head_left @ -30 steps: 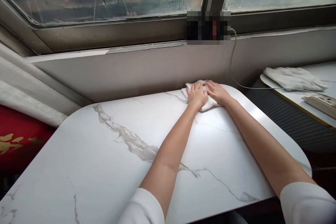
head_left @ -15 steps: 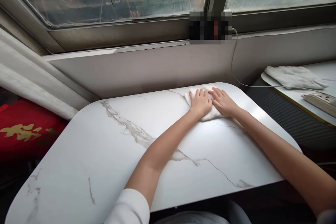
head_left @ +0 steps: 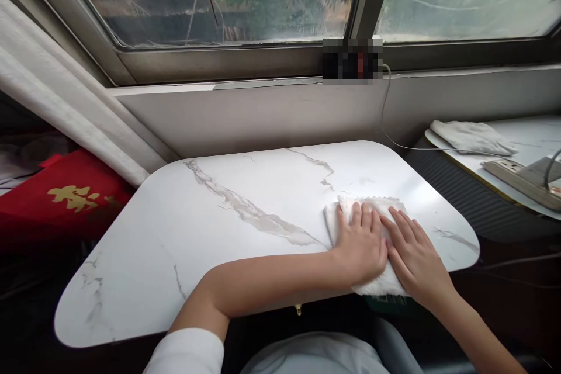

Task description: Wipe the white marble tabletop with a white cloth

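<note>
A folded white cloth [head_left: 372,204] lies on the right part of a white marbled table [head_left: 144,234], its lower end at the table's front edge. My left hand [head_left: 360,245] rests flat on the cloth with the fingers apart, pressing on its left and middle part. Beside it, my right hand [head_left: 414,254] lies on the cloth's right side, fingers stretched out towards the window. The two hands meet or nearly meet at the thumbs. Neither hand's fingers wrap round the cloth.
Behind the table stand a wall and a window [head_left: 272,0], with a pixelated object [head_left: 353,61] on the sill and a cable running right. A second table on the right bears another white cloth [head_left: 473,137] and a power strip [head_left: 521,178]. Red fabric [head_left: 87,193] and a curtain [head_left: 65,87] are at left.
Both hands and the cloth under them have moved from the table's far edge back to its near edge, slightly to the right. The camera view has shifted a little.
</note>
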`<state>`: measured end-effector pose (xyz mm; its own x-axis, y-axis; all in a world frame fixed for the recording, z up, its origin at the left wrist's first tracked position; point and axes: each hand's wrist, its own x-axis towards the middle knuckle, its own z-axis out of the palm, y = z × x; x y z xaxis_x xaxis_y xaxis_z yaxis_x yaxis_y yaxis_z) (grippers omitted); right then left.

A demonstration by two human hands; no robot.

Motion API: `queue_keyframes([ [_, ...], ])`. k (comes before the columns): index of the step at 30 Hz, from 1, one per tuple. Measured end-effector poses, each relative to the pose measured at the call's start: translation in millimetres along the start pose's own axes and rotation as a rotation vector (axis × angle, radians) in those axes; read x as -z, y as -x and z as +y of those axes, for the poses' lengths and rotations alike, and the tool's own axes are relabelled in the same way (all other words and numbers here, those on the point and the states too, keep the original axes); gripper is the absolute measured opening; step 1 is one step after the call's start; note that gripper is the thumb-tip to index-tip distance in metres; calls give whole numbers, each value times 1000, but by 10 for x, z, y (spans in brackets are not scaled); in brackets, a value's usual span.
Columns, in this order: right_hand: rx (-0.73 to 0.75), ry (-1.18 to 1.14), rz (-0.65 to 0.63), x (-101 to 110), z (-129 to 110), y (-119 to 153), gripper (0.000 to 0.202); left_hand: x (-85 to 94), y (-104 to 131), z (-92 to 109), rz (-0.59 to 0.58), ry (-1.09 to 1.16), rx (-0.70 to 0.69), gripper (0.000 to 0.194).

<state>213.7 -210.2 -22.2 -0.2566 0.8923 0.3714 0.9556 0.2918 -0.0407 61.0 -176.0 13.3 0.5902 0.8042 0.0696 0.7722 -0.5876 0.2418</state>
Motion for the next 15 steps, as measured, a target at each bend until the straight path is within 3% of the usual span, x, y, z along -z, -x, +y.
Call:
queue_keyframes([
  [4, -10, 14, 11, -8, -57, 9, 63, 29, 37, 6, -29, -19, 5, 57],
  [8, -47, 39, 6, -89, -50, -162, 58, 60, -67, -94, -35, -9, 15, 57],
  [15, 21, 29, -53, -331, 10, -882, 51, 82, -428, -549, 21, 43, 172, 54],
])
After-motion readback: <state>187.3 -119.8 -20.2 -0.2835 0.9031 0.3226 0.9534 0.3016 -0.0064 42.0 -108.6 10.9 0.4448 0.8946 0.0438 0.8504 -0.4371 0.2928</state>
